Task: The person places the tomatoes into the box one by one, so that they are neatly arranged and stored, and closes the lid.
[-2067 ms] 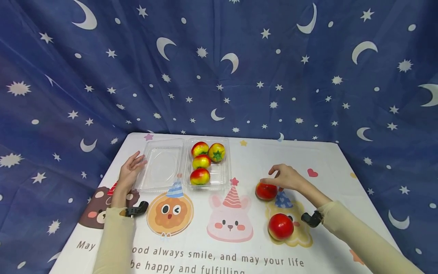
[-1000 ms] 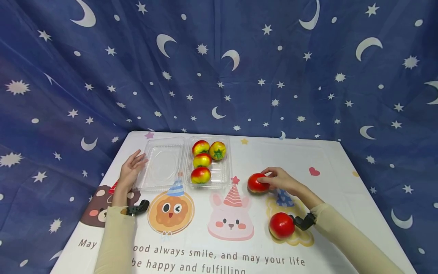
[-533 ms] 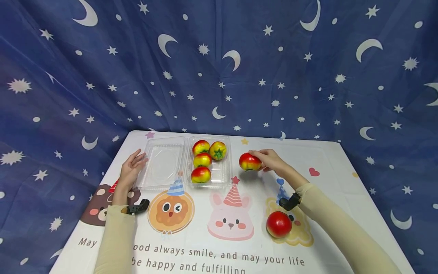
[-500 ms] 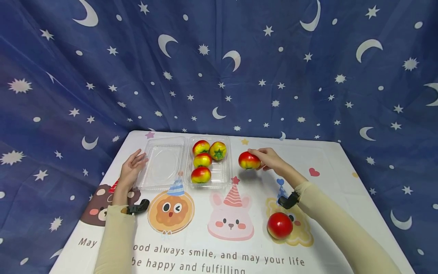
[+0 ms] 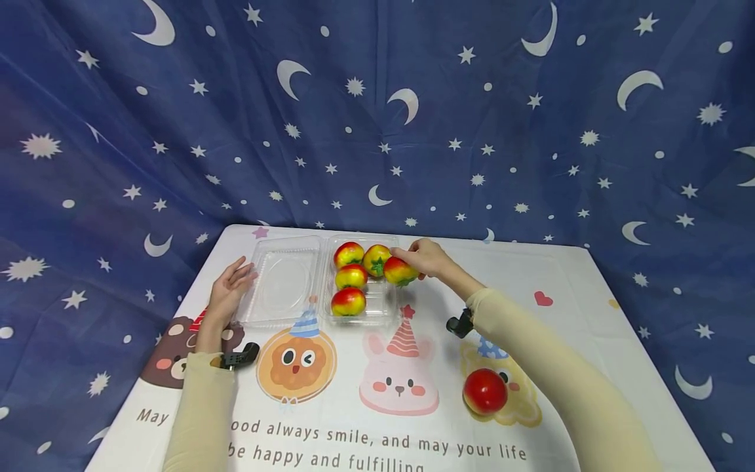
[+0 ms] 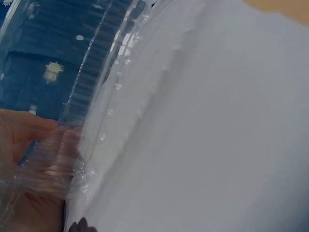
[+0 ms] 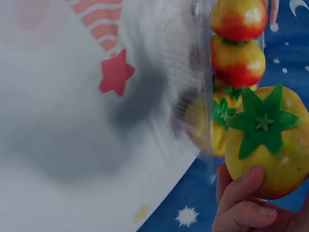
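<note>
My right hand (image 5: 427,257) pinches a red-and-yellow tomato (image 5: 400,271) above the right side of a clear plastic box (image 5: 380,313). In the right wrist view, the held tomato (image 7: 265,140) shows its green star-shaped leaves toward the camera, with curled fingers (image 7: 241,186) below it. Several similar tomatoes (image 5: 348,301) lie in the box, in a left column plus one at the back right. At the left edge of the box's open lid (image 5: 283,282), my left hand (image 5: 229,288) has relaxed fingers; in the left wrist view they show through the clear plastic (image 6: 96,63).
One red tomato (image 5: 485,391) sits on the right part of the white printed tablecloth (image 5: 448,439). A dark blue curtain (image 5: 330,111) with moons and stars stands behind the table. Black cameras sit at both wrists.
My right hand reached the farther loose tomato, gripped and lifted it, then carried it left to over the box, tilting its leaves into view. The left hand has stayed at the lid.
</note>
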A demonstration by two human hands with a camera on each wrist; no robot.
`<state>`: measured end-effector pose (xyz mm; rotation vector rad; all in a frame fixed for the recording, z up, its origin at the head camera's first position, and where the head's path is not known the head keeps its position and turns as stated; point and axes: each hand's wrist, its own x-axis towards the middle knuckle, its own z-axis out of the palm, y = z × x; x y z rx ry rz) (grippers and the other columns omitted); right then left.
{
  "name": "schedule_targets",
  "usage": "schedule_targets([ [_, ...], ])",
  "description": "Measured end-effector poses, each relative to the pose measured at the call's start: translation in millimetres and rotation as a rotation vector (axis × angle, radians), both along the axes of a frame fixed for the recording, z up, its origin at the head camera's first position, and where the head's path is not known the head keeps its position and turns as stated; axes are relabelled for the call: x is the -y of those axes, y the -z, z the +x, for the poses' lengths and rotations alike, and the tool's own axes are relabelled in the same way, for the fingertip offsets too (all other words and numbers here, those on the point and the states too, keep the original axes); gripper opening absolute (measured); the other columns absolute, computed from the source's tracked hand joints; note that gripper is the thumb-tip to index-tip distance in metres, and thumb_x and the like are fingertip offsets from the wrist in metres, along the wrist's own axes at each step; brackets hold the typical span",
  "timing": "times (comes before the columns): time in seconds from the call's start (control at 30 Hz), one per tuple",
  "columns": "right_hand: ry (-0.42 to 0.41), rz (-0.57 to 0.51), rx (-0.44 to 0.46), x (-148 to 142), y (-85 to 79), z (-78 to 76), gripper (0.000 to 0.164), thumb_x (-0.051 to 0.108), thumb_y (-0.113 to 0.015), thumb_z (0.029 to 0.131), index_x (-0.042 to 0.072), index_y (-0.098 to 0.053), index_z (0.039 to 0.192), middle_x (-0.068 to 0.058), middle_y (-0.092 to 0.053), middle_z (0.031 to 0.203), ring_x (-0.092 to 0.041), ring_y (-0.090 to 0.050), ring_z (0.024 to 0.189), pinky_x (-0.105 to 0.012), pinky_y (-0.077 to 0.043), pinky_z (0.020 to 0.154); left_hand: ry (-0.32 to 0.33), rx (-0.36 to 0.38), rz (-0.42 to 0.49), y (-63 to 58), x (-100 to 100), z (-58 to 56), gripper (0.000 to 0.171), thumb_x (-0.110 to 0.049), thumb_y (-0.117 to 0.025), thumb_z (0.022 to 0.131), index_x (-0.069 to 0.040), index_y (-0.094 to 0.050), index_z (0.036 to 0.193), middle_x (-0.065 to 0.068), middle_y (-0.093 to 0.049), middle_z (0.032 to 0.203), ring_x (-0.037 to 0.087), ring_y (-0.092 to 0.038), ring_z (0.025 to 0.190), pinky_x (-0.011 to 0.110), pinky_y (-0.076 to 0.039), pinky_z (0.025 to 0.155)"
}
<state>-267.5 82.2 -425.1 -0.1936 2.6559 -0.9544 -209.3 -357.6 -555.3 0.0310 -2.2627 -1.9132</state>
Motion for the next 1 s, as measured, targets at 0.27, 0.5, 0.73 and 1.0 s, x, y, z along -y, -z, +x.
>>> schedule_targets([
  [0.27, -0.027, 0.120, -0.061, 32, 6.8, -1.2, 0.056, 0.054, -0.062, 0.088, -0.002, -0.061, 0.090, -0.012, -0.063, 0.075, -0.031, -0.069, 0.062, -0.027, -0.052, 0.052, 0.010, 0.017, 0.031, 1.7, 3, -2.9, 0.061, 0.003, -0.054, 0.098, 0.002, -0.027, 0.153, 0.032, -0.038, 0.148, 0.001, -0.058, 0.113, 0.006, -0.043, 0.089],
  [0.5, 0.008, 0.238, -0.099, 51, 14.7, -4.9, 0.055, 0.055, -0.063, 0.087, 0.000, -0.060, 0.092, -0.010, -0.060, 0.076, -0.023, -0.058, 0.060, -0.025, -0.044, 0.051, 0.022, -0.003, 0.047, 2.9, 4, -2.7, 0.062, 0.004, -0.054, 0.098, 0.003, -0.026, 0.153, 0.033, -0.037, 0.148, 0.004, -0.059, 0.114, 0.007, -0.043, 0.090],
  [0.73, 0.030, 0.387, -0.111, 64, 22.2, -8.1, 0.056, 0.061, -0.062, 0.086, 0.005, -0.062, 0.087, -0.006, -0.059, 0.071, -0.022, -0.058, 0.064, -0.027, -0.043, 0.052, 0.034, -0.026, 0.093, 2.8, 1, -1.3, 0.061, 0.007, -0.053, 0.098, 0.005, -0.026, 0.153, 0.035, -0.036, 0.148, 0.003, -0.061, 0.110, 0.009, -0.044, 0.091],
  [1.0, 0.028, 0.488, -0.075, 78, 29.9, -9.7, 0.062, 0.070, -0.054, 0.086, 0.009, -0.061, 0.080, -0.002, -0.051, 0.064, -0.018, -0.055, 0.061, -0.024, -0.038, 0.047, 0.044, -0.016, 0.049, -6.1, 0, 3.0, 0.061, 0.007, -0.052, 0.098, 0.005, -0.025, 0.153, 0.034, -0.037, 0.148, 0.017, -0.059, 0.121, 0.009, -0.044, 0.091],
])
